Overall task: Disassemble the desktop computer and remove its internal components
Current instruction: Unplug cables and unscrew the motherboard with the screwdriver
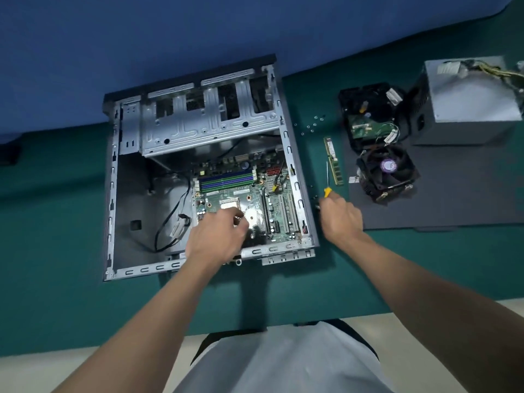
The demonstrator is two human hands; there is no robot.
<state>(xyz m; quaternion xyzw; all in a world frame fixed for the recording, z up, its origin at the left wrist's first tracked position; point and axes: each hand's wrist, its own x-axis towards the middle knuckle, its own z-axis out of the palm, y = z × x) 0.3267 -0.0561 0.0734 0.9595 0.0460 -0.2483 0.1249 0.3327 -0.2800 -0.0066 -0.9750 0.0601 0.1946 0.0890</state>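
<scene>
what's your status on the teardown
Left hand over motherboard, grip unclear. Right hand holds yellow screwdriver outside case. Motherboard in case, black cable beside it.

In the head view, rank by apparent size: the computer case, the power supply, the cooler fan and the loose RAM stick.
Largest to smallest: computer case, power supply, cooler fan, RAM stick. Wide-angle distortion at the frame's edge may skew the power supply, but the gaps look clear.
</scene>
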